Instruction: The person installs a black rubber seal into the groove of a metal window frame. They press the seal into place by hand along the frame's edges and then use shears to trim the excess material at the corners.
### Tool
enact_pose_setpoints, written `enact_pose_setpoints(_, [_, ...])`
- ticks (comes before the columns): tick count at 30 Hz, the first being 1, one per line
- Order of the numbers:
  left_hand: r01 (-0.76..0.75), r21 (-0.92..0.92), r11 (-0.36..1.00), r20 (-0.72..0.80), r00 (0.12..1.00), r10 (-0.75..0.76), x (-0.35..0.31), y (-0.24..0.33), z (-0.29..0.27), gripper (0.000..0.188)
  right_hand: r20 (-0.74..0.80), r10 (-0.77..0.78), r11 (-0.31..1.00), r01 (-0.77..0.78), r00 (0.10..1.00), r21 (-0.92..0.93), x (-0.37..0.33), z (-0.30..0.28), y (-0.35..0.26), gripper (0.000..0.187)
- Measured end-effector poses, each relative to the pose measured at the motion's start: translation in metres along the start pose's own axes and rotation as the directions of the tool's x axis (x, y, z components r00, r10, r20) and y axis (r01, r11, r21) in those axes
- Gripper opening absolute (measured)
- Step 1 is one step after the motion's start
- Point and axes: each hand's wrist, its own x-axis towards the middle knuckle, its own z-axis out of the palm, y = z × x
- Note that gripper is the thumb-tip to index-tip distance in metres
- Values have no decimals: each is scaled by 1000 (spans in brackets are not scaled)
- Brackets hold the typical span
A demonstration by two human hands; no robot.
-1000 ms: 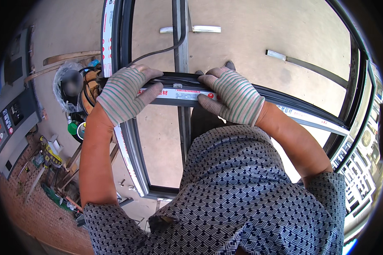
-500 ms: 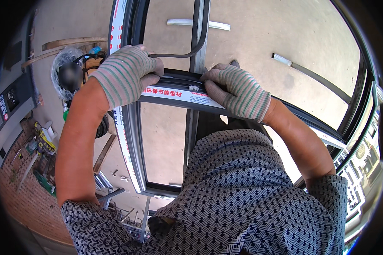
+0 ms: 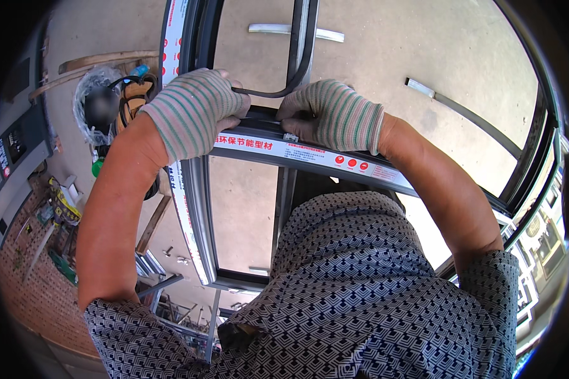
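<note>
Black strip (image 3: 305, 63) meets my curled left hand (image 3: 195, 112) at the crossbar's (image 3: 316, 156) upper edge; right hand (image 3: 338, 117) curled; cannot tell what's pinched.

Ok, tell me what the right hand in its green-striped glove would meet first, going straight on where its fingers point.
Probably the left hand, gloved in similar green stripes; depth is unclear, so the black flexible strip curving close by might be brushed first.

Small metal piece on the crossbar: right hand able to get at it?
Probably yes: the right hand is right beside the metal piece, with nothing visible blocking the way.
</note>
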Motion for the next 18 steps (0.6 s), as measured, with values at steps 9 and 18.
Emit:
enact_pose_setpoints(9, [21,-73,997,-26,999,-23,-2,-13,29,13,93,-47,995,55,995,-80,13,-4,-1,8])
enact_pose_setpoints(18, [211,-306,928,77,977,-196,2,3,12,11,134,-146,982,159,980,-98,19,-6,3,7])
